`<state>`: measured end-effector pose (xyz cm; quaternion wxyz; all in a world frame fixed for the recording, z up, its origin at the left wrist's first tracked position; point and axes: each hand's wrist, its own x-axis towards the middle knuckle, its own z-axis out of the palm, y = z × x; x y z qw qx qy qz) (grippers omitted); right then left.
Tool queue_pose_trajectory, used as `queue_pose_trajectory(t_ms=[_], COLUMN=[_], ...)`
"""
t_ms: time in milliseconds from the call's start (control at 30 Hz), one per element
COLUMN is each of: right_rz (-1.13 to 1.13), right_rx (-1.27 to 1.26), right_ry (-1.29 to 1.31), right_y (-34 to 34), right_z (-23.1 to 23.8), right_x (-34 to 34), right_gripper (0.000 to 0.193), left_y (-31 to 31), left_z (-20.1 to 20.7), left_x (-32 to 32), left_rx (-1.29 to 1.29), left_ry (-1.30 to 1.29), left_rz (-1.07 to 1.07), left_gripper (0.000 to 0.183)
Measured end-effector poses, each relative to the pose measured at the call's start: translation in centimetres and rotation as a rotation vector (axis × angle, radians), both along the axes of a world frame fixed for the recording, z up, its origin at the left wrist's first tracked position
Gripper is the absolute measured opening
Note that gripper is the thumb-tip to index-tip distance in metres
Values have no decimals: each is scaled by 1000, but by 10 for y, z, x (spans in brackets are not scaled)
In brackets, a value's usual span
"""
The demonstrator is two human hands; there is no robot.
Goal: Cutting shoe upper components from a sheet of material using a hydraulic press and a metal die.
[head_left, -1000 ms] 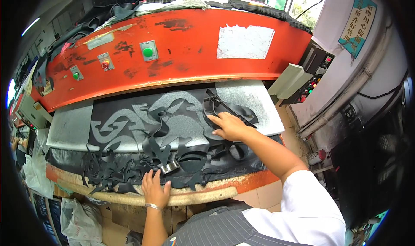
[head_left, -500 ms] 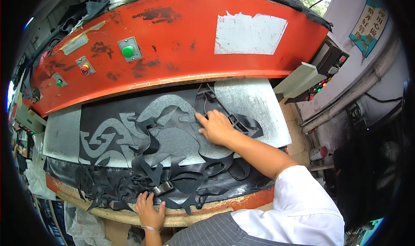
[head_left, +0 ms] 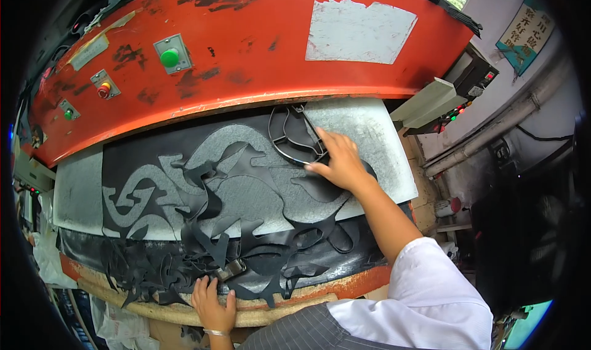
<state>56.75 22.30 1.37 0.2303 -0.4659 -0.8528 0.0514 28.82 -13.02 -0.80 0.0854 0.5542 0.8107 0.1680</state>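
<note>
My right hand (head_left: 340, 161) grips the right side of a dark metal cutting die (head_left: 287, 140), its thumb at the near edge and fingers over the far side. The die is a curved strip frame with an inner bar, on black sheet material (head_left: 154, 156) at the machine bed's far side. Large curved openings in the sheet show the pale cutting board beneath. My left hand (head_left: 213, 304) rests on the padded front edge, fingers spread, holding nothing. Just beyond its fingertips is a small shiny metal piece (head_left: 231, 269), among tangled black offcuts (head_left: 166, 264).
A red-orange press beam (head_left: 258, 55) with green and red buttons spans the far side, low over the cutting board (head_left: 363, 125). A control box (head_left: 458, 82) with lit buttons juts out at right. Offcuts hang over the front edge (head_left: 271, 313).
My right hand has moved right and slightly away from me, and the cutting die has turned under it, now showing its curved outline. My left hand stays on the front edge. The view has tilted slightly.
</note>
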Motion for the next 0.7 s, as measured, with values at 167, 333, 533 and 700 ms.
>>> queue_pose_trajectory(t_ms=[167, 333, 533, 700], right_rz=[9, 19, 22, 82], right_rx=[-261, -220, -197, -270], right_ry=[131, 218, 201, 197], right_y=[-24, -24, -29, -21], right_z=[-27, -26, -11, 8], right_x=[55, 51, 37, 20], right_gripper=[79, 66, 67, 71], left_y=[-4, -2, 38, 204], left_z=[20, 28, 49, 63], left_x=[-5, -15, -24, 18], left_rx=[-99, -106, 204, 325], left_ry=[24, 71, -165, -537], left_rz=[-51, -98, -8, -69], left_gripper=[51, 47, 39, 59])
